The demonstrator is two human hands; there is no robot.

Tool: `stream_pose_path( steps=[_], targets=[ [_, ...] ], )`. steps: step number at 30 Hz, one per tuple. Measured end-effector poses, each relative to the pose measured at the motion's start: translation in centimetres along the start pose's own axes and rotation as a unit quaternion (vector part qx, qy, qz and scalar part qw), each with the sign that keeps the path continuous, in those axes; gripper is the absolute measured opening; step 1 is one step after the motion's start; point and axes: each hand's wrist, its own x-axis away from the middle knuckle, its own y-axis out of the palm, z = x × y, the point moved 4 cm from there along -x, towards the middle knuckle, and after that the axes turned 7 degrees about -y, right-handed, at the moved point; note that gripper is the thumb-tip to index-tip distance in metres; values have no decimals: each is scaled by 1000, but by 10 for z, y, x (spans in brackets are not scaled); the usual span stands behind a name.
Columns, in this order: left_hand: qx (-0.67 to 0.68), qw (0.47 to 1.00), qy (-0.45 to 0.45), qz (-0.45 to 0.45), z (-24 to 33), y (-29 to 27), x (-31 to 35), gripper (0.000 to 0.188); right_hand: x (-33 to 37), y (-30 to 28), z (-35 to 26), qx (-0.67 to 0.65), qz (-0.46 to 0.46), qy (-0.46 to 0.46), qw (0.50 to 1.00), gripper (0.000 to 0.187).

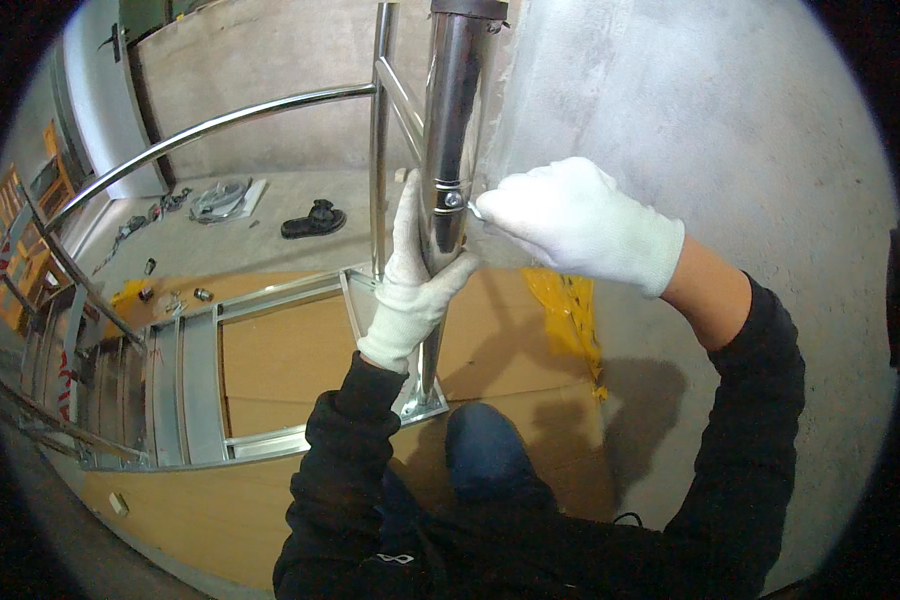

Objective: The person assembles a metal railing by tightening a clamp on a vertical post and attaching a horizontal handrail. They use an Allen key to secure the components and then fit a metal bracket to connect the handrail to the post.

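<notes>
A thick, shiny steel tube (453, 110) stands upright in front of me, with a dark cap on its top end. A narrow clamp band with a round-headed screw (453, 200) circles its lower part. My gloved left hand (413, 280) grips the tube below that band, its index finger stretched up along the left side and its thumb across to the right. My gloved right hand (560, 215) is closed just right of the screw. A small metal tool (475, 210) pokes out of its fingers toward the screw; most of the tool is hidden in the glove.
The tube rises from a corner of a steel frame (195, 390) with a curved handrail (220, 122), lying over cardboard (290, 350). Yellow plastic sheeting (565, 315) edges the cardboard. Behind are a black sandal (313, 220), coiled cable (220, 200), a concrete wall (270, 60) and a door (110, 110).
</notes>
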Motion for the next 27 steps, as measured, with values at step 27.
stream_pose_path(
  steps=[27],
  targets=[
    [-55, 996, 69, 18, -6, -2, -4, 93, -14, -12, -15, 106, 22, -3, 994, 12]
  ],
)
